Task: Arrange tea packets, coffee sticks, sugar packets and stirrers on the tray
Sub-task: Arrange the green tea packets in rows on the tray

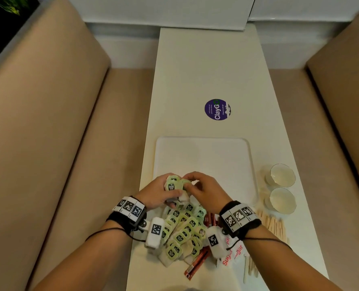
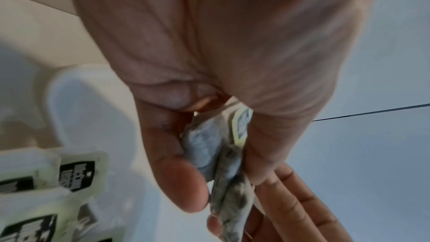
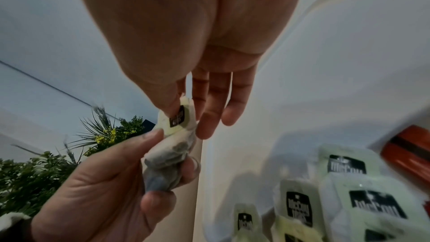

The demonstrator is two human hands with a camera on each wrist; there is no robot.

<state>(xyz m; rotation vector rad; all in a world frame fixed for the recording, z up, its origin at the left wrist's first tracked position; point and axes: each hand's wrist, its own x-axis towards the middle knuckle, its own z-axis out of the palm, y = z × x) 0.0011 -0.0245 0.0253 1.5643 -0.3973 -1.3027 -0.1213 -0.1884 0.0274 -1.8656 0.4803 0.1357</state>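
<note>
1. Small stack of tea packets [image 1: 175, 185], held above the near edge of the white tray [image 1: 203, 152]. Left hand [image 1: 159, 193] grips the stack, thumb on one side and fingers on the other.
2. Right hand [image 1: 203, 190] touches the same stack; thumb and forefinger pinch the green tag of the top packet. Hands close together.
3. Tray floor bare beyond the hands, open to its far rim and both side rims.
4. Loose pile of tea packets [image 1: 182, 232] on the table [image 1: 205, 70] just short of the tray, under the wrists. Red coffee sticks [image 1: 196, 263] at the pile's right edge, sugar packets [image 1: 232, 256] beside them, wooden stirrers [image 1: 274, 225] further right.
5. Two glass bowls [image 1: 282, 186] right of the tray, near the table edge.
6. Left wrist view only: grey tea bags pressed flat between thumb [image 2: 181, 178] and fingers.
7. Right wrist view only: the tag's black label, and a plant [image 3: 46, 168] behind.
</note>
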